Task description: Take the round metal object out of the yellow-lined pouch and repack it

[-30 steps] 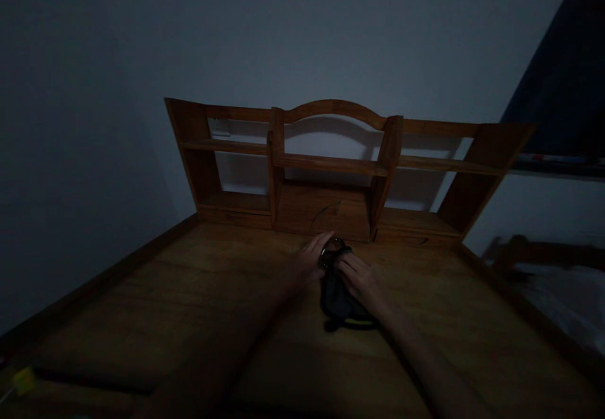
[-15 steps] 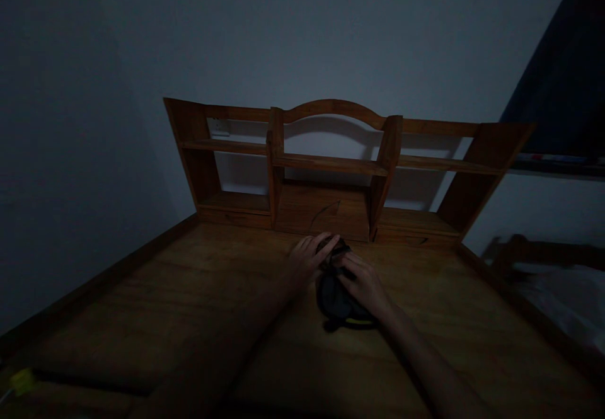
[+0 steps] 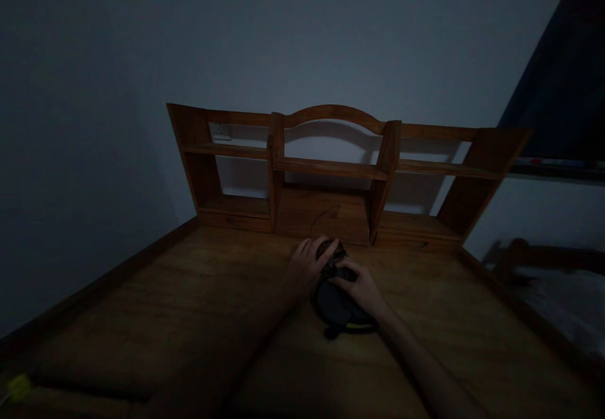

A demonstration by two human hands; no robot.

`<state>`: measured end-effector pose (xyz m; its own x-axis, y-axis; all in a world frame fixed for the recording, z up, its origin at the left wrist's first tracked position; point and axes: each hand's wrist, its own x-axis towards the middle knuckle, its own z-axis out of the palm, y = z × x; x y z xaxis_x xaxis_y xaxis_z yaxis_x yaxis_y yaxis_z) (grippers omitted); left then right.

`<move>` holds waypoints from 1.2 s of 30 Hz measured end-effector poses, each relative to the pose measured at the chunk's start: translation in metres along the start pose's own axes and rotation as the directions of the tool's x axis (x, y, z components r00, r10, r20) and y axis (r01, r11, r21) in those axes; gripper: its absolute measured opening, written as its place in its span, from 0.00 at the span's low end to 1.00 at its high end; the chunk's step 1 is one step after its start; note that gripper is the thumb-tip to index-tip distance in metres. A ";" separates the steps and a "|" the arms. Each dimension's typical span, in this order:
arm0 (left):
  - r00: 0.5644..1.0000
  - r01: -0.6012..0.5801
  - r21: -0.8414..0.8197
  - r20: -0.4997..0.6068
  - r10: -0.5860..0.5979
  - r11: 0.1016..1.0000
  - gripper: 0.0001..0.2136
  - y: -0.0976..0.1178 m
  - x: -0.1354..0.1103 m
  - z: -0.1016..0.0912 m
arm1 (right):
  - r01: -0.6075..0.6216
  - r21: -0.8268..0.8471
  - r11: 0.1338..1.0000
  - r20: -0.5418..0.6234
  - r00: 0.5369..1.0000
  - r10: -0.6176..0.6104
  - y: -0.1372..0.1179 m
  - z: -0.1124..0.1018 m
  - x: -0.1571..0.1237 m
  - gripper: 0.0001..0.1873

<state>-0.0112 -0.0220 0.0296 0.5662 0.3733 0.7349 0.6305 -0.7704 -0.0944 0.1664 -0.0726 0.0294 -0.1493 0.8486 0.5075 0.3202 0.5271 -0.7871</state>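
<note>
On the wooden desk [image 3: 198, 293], in dim light, both hands meet over a small dark, partly shiny object [image 3: 338, 252] whose kind I cannot make out. My left hand [image 3: 305, 264] curls over its left side, thumb along the near edge. From the right, my right hand [image 3: 362, 286] pinches its lower part with thumb and fingers. Directly below lies a rounded black case or pouch [image 3: 338, 309] with a yellow strip along its near edge and a small dark knob or tab at the lower left. My right hand hides part of its upper right side.
A wooden shelf unit [image 3: 331, 168] with several compartments stands along the back of the desk, against the wall. A yellow object [image 3: 19, 386] lies at the lower left corner. Beyond the right edge are a wooden rail [image 3: 553, 256] and pale cloth [image 3: 567, 305].
My right hand has shifted slightly, its thumb and fingers now pinching more visibly at the dark object. More of the black case shows. The whole view has moved a little.
</note>
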 end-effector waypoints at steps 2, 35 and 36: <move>1.000 -0.005 0.033 0.031 0.004 0.999 0.28 0.001 0.001 -0.001 | -0.064 0.007 0.998 -0.001 0.998 0.064 0.004 0.000 -0.001 0.10; 0.957 0.279 -0.128 -0.048 -0.287 0.952 0.30 0.000 0.003 0.008 | 0.292 -0.286 0.913 0.051 0.956 -0.290 -0.012 0.001 -0.006 0.17; 0.955 0.285 -0.126 -0.054 -0.293 0.950 0.31 0.000 0.003 0.008 | 0.295 -0.290 0.910 0.035 0.954 -0.298 -0.012 -0.001 -0.006 0.16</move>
<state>-0.0052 -0.0162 0.0262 0.3270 0.5546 0.7652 0.6935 -0.6909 0.2043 0.1641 -0.0842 0.0357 -0.2709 0.6541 0.7063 0.5191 0.7172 -0.4650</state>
